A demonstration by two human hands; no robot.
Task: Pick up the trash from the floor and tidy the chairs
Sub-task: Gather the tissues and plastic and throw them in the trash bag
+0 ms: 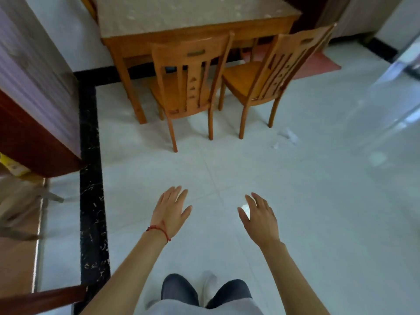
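Observation:
Two wooden chairs stand at the near side of a wooden table (172,39). The left chair (188,87) is pushed partly under it. The right chair (270,80) is turned at an angle, its back toward the right. White paper scraps (289,134) lie on the pale tiled floor just right of that chair's legs, with a smaller bit (275,145) below them. My left hand (171,212) and my right hand (259,217) hover low over the floor, fingers spread, holding nothing. A small white patch (245,209) shows beside my right thumb; I cannot tell what it is.
A dark cabinet (34,114) stands on the left along a black marble floor border (91,178). A red mat (318,62) lies behind the right chair. Something pale and round (377,158) rests on the floor far right. Dark wood (41,296) juts in at bottom left.

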